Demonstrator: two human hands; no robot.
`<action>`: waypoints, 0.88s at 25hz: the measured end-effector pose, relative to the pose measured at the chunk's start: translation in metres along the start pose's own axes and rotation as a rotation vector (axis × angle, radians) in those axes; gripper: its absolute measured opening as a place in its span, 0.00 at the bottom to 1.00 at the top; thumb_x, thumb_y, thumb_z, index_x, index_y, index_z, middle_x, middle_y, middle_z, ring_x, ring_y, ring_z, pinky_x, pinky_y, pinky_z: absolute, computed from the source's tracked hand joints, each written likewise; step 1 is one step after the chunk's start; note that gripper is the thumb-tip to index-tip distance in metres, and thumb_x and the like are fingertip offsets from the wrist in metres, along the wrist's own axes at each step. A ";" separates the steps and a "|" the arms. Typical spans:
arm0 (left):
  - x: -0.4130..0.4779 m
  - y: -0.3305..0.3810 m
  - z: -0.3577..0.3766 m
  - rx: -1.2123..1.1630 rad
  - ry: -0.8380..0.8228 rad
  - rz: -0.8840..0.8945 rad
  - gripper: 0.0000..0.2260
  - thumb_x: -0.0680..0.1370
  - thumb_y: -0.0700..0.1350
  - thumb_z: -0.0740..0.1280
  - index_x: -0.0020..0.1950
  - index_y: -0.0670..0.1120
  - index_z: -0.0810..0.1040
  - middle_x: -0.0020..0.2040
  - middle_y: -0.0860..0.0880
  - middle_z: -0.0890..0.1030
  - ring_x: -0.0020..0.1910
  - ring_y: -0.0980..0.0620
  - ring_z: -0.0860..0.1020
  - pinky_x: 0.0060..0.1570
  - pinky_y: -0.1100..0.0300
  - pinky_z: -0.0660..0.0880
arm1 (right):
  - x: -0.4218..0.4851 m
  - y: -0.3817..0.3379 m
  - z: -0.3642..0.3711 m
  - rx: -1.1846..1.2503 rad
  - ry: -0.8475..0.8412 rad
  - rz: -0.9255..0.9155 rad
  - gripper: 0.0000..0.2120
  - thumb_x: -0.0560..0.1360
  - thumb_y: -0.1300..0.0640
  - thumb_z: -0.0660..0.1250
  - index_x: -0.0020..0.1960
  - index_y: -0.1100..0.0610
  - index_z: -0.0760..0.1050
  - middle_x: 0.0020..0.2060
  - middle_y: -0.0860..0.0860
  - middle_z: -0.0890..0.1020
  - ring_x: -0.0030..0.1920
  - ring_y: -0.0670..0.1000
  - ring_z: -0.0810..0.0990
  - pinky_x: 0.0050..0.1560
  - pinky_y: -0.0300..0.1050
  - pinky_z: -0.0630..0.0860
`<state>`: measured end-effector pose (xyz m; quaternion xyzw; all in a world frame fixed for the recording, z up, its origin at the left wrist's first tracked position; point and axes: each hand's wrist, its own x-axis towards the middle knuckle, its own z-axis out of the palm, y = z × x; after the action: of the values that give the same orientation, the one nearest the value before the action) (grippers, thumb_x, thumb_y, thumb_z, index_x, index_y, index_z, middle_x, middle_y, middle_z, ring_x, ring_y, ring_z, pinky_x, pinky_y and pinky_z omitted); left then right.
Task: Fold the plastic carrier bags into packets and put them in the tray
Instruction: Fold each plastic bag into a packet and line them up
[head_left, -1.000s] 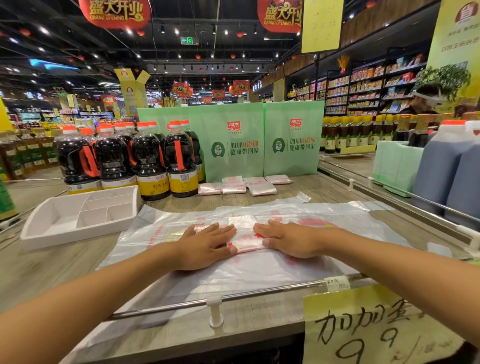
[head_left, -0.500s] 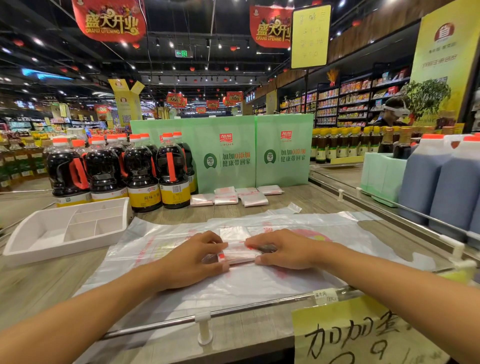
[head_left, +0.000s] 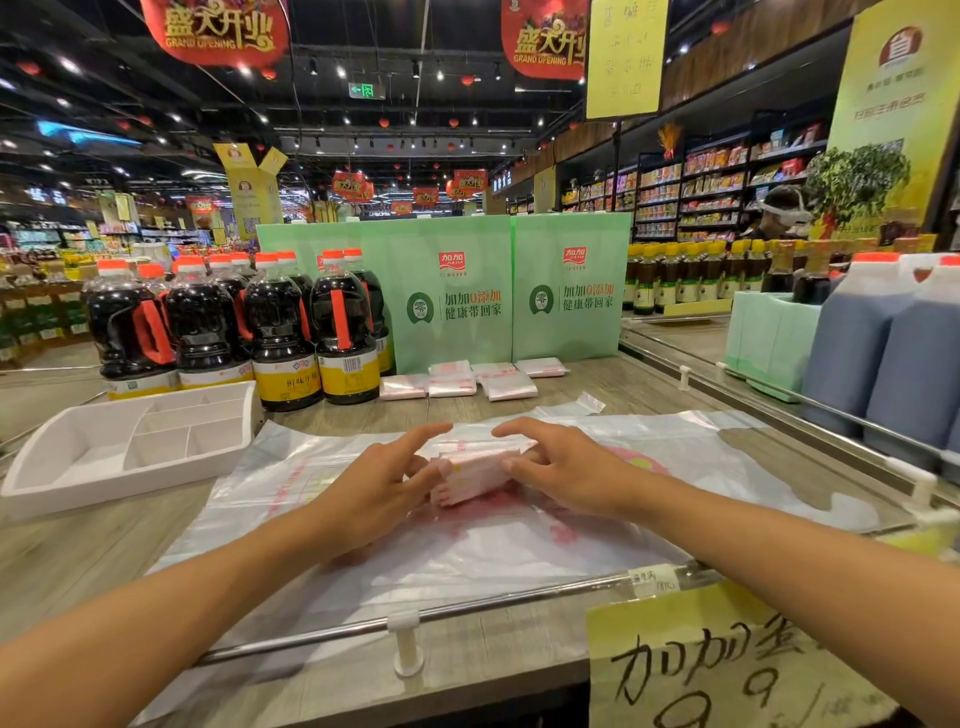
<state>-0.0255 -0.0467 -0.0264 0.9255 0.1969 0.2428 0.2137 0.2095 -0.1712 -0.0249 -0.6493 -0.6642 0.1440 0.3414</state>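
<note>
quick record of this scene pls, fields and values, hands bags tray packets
left hand: grips the folded packet at its left end
right hand: grips its right end
flat bags: spread on the counter under the packet
tray: white, divided, left of the bags, no packet visible inside
finished packets: several, in front of the green boxes

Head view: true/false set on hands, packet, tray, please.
1. The left hand and right hand both grip the folded packet. True.
2. The white tray holds several packets. False: no packet shows in its compartments.
3. Finished packets lie on the counter in front of the green bags. True.
4. Bare wood lies directly under the folded packet. False: flat carrier bags are spread beneath it.
</note>
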 end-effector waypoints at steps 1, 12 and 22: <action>0.001 0.000 0.000 -0.025 0.011 -0.017 0.23 0.81 0.60 0.58 0.76 0.59 0.66 0.45 0.53 0.86 0.47 0.58 0.82 0.48 0.61 0.77 | 0.002 0.002 0.001 -0.006 0.018 0.006 0.17 0.83 0.53 0.64 0.71 0.46 0.70 0.28 0.47 0.72 0.28 0.48 0.68 0.31 0.40 0.67; 0.009 -0.009 0.012 -0.074 0.105 -0.097 0.14 0.85 0.46 0.64 0.69 0.55 0.78 0.55 0.60 0.83 0.53 0.60 0.80 0.53 0.59 0.76 | 0.012 -0.002 0.014 -0.143 0.053 0.022 0.22 0.81 0.56 0.68 0.73 0.46 0.70 0.34 0.47 0.80 0.34 0.43 0.76 0.39 0.38 0.72; 0.014 -0.008 0.017 0.322 -0.301 -0.179 0.30 0.86 0.59 0.51 0.83 0.56 0.41 0.83 0.53 0.54 0.81 0.51 0.52 0.78 0.46 0.49 | 0.013 -0.001 0.019 -0.476 -0.139 0.146 0.20 0.83 0.43 0.59 0.70 0.51 0.70 0.59 0.51 0.71 0.66 0.56 0.66 0.67 0.57 0.66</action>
<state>-0.0076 -0.0384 -0.0389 0.9523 0.2803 0.0479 0.1110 0.1974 -0.1543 -0.0344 -0.7460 -0.6528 0.0522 0.1211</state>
